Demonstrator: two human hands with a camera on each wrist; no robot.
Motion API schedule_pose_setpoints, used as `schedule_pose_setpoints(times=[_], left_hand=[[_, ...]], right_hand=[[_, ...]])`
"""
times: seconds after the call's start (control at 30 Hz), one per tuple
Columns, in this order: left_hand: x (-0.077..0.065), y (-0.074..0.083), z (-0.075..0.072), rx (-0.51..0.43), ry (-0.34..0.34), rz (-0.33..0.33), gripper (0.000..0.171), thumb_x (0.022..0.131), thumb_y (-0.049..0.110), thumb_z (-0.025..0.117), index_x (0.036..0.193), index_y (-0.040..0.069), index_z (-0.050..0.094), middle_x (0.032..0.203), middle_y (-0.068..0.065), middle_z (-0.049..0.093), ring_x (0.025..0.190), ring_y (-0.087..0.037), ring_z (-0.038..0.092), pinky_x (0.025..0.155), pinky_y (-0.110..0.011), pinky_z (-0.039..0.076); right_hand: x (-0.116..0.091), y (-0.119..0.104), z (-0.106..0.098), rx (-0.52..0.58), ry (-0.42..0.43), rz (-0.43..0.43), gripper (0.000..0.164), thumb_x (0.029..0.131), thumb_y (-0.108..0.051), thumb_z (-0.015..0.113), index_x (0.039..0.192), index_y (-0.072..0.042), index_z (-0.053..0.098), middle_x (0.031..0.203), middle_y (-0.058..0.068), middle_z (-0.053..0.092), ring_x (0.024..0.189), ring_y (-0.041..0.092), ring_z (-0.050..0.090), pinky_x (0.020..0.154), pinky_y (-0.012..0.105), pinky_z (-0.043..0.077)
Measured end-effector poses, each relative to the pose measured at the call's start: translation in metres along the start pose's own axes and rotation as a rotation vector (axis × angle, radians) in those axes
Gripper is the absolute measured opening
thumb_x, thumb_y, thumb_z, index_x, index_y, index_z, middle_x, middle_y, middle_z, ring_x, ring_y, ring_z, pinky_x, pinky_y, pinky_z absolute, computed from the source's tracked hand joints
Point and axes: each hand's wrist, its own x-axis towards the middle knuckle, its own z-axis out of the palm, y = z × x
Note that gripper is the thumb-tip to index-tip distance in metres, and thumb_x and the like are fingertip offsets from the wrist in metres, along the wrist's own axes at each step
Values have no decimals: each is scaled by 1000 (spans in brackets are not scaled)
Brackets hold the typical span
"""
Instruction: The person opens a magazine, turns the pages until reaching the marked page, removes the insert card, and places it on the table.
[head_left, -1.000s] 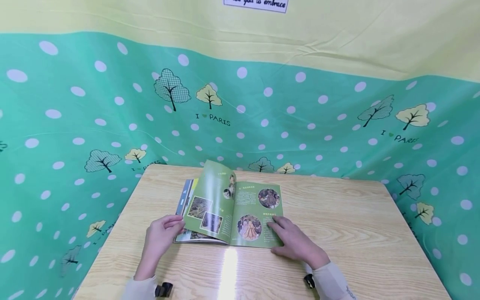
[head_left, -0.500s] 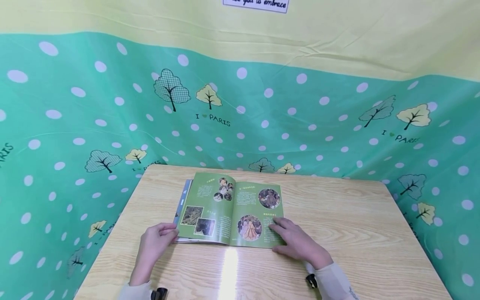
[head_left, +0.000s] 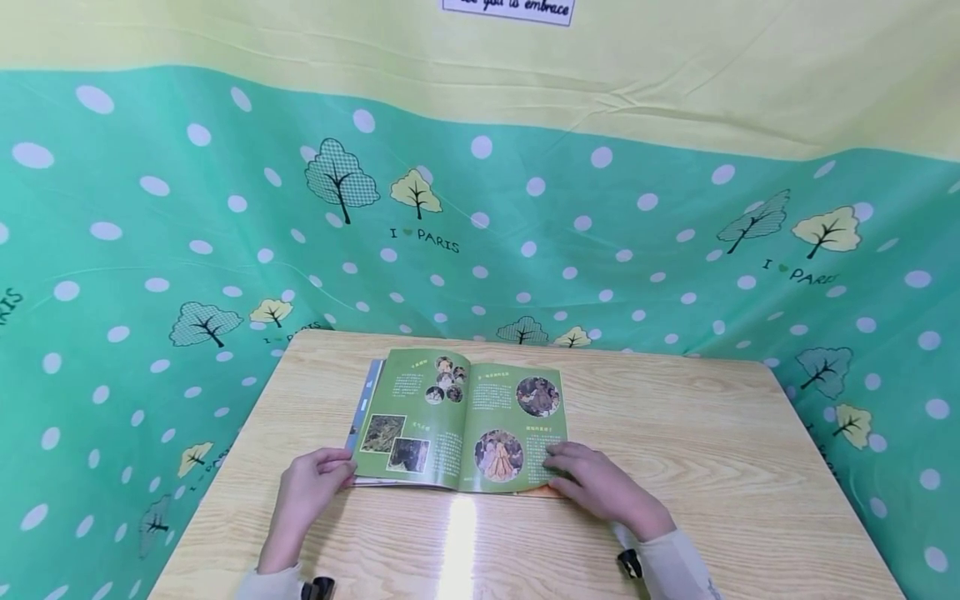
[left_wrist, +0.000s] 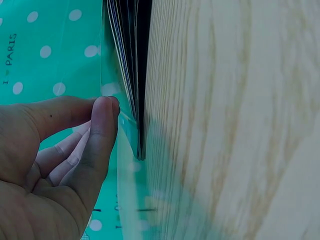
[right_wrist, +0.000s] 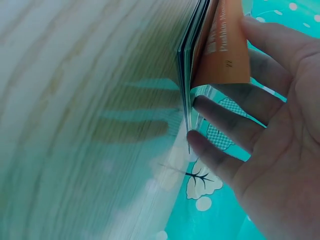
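Note:
An open magazine [head_left: 501, 400] with green pages, text and photos lies on the table. At its left edge, my left hand [head_left: 311, 492] pinches the lower outer corner of the left page between thumb [left_wrist: 104, 117] and index finger. My right hand [head_left: 603, 492] is at the lower right corner of the right page. There the page's orange underside [right_wrist: 225, 50], with white lettering, is lifted between my thumb and index finger. My other right fingertips [right_wrist: 197, 137] rest right beside the stacked page edges below it. The index fingertip is hidden behind the page.
The magazine sits on a light wooden table [head_left: 712, 467]. A green dotted curtain [head_left: 630, 258] with printed trees hangs along the back and both sides. A bright light reflection crosses the table in front of the magazine.
The left page has come down from a raised curve to lie flat on the left, my left hand moving slightly outward. My right fingers have slid down toward the right page's corner, where orange now shows.

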Motion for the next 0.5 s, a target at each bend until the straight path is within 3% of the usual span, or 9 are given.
schedule_pose_setpoints(times=[0.2,0.4,0.5], left_hand=[[-1,1,0,8,-4,5,28,90,6,71,113,-10,67,92,-15,74,73,-20,72,65,-27,61],[0,1,0,9,-4,11,29,90,6,71,114,-10,67,94,-16,74,75,-20,72,66,-26,61],[0,2,0,9,-2,15,29,90,8,71,114,-9,67,95,-15,74,76,-20,72,67,-25,61]], right_hand=[[-1,0,1,0,102,31,26,99,-18,63,122,-6,69,118,7,69,112,25,63,99,47,52],[-3,1,2,-22,219,75,27,97,-18,68,123,-11,69,117,1,68,109,18,63,95,40,55],[-3,1,2,-41,274,93,22,93,-19,74,114,-13,70,106,-5,66,98,12,63,86,34,58]])
